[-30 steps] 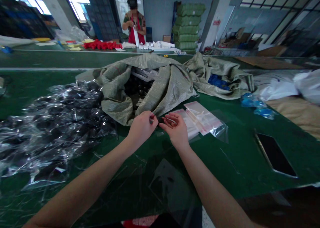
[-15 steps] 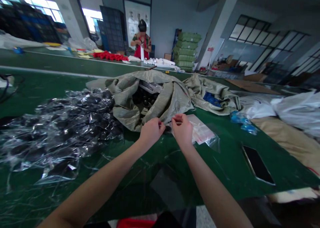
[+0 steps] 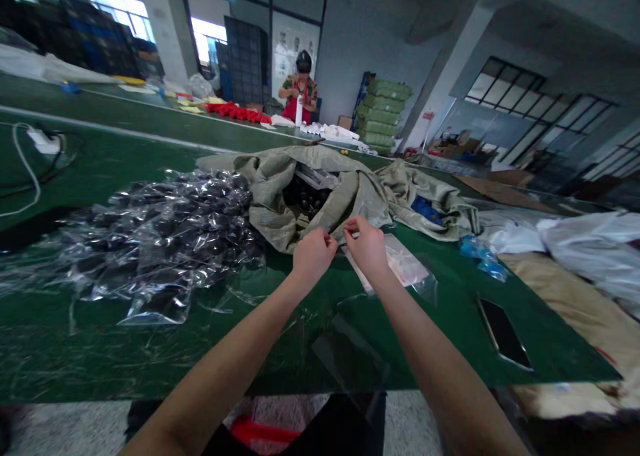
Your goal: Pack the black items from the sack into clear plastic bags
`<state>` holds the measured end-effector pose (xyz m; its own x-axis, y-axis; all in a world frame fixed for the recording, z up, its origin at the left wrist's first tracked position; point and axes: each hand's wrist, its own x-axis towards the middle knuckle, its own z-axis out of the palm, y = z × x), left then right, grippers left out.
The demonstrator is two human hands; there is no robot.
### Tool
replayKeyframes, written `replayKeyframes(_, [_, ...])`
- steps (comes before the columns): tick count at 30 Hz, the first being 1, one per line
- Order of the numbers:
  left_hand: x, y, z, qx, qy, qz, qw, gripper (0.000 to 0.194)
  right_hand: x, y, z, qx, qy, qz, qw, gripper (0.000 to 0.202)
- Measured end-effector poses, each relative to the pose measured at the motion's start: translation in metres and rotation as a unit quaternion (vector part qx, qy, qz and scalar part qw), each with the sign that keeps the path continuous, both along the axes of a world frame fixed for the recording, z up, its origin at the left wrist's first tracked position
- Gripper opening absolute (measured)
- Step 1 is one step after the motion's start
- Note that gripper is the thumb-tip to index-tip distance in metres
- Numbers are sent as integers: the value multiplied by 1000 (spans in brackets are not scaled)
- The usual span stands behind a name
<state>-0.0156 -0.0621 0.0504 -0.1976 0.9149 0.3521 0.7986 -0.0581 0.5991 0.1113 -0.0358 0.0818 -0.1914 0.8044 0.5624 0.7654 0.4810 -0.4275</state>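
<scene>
My left hand (image 3: 313,256) is closed in a pinch just before the mouth of a grey-green woven sack (image 3: 323,226). Facing it a short gap away, my right hand (image 3: 367,246) also pinches with thumb and forefinger. Whatever lies in either pinch is too small or too clear to name. Under and beside the right hand is a stack of flat clear plastic bags (image 3: 407,263). Dark round pieces (image 3: 305,196) show inside the sack. To the left lies a heap of clear bags holding black items (image 3: 175,229).
A phone (image 3: 505,333) lies at the right of the green table (image 3: 250,356). Blue wrapped pieces (image 3: 484,256), a second sack (image 3: 425,183) and white plastic (image 3: 595,243) are further right. A charger with cable (image 3: 45,141) lies left. A co-worker (image 3: 300,93) stands across the table.
The view has shifted, so the table and its things appear further left or higher. Both hands remain pinched near each other. A dark piece beside the left fingertips no longer shows.
</scene>
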Motion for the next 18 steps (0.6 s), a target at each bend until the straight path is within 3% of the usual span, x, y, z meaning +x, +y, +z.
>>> replayKeyframes(7, [-3, -5, -7, -5, -10, -7, 1000, 20, -3, 0, 0, 3, 1, 30, 1000, 14])
replayKeyframes(13, [-25, -8, -8, 13, -39, -146, 988, 27, -1, -2, 1, 6, -15, 101, 995, 15])
replayKeyframes(18, [-52, 13, -17, 64, -63, -244, 966, 23, 5, -2, -6, -14, 4, 176, 984, 13])
